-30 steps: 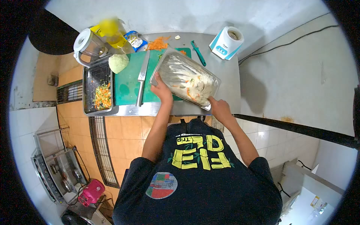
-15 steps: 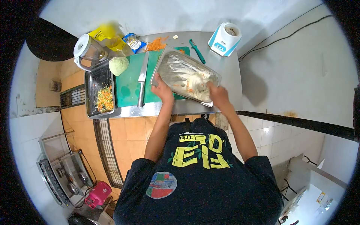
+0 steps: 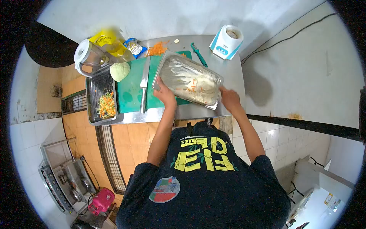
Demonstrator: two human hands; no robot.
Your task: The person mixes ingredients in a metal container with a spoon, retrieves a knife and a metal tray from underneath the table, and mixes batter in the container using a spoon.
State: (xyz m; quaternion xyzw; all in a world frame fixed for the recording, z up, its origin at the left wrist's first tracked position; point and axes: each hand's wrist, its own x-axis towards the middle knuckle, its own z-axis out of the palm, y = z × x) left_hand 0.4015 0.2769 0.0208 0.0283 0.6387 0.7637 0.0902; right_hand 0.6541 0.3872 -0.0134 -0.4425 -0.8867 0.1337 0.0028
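Note:
My left hand point(image 3: 165, 94) is closed on the near left rim of a metal pan point(image 3: 183, 63), which is tilted over the green cutting board point(image 3: 129, 89). A creamy white mixture point(image 3: 200, 86) with orange shreds lies in the pan's right part. At the pan's right end is my right hand point(image 3: 230, 100), its fingers closed at the rim; what they hold, if anything, is hidden. Left of the pan, a large knife point(image 3: 144, 82) lies on the board. A piece of cabbage point(image 3: 119, 71) sits at the board's left edge.
A dark tray point(image 3: 90, 103) with chopped vegetables point(image 3: 106, 105) stands left. Behind are a blender jug point(image 3: 87, 57), a yellow pouch point(image 3: 108, 42), a blue packet point(image 3: 134, 47) and grated carrot point(image 3: 157, 48). A green peeler point(image 3: 199, 55) and blender base point(image 3: 226, 42) are back right.
My right hand has moved from inside the pan to its right end, slightly right and down. The white mixture has spread lower in the pan. My left hand still holds the rim.

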